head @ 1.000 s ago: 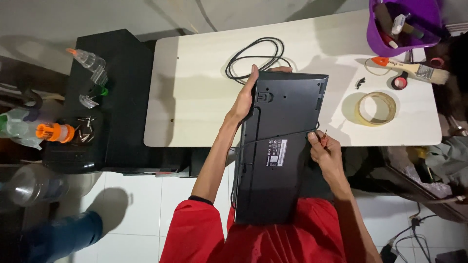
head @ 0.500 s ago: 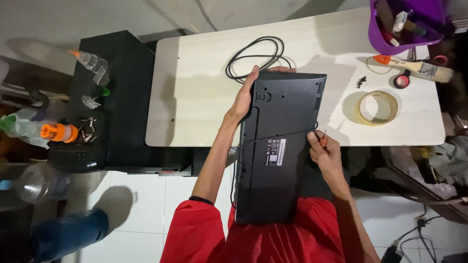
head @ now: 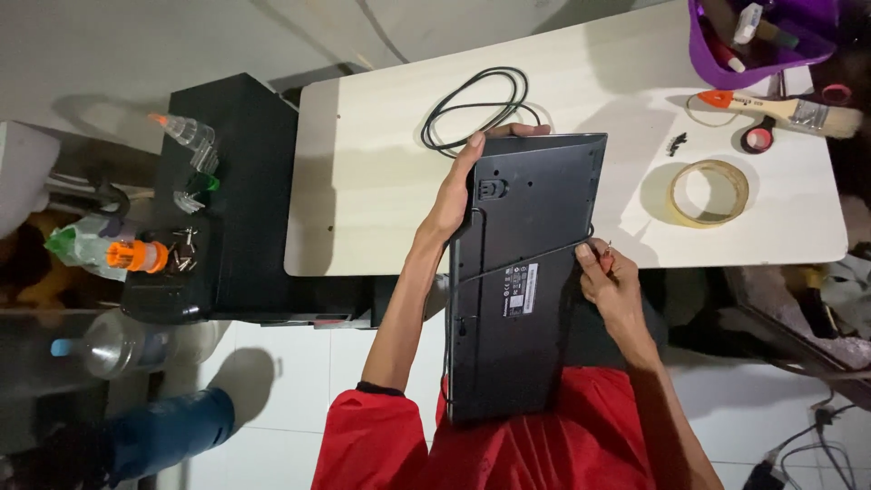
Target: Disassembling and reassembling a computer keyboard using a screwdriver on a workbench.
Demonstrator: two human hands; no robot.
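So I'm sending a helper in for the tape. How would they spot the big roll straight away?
On the pale table, look right of the black keyboard. The big tape roll lies flat there: a tan, see-through ring, far wider than the small red-and-black roll beside the paintbrush.

L hand [head: 458, 186] fingers curled gripping, R hand [head: 610, 289] pinching, both arms extended

Keyboard [head: 522, 281] black, underside shown, small white label near middle. Cable [head: 472, 109] black, coiled near far edge of table [head: 363, 181]; table pale cream wood grain. Tape roll [head: 709, 192] beige-tan toward right edge. Smaller tape roll [head: 758, 138] black and red. Brush [head: 780, 107] with orange tip, pale wooden handle. Basket [head: 726, 63] purple at far right corner. Sleeves red.
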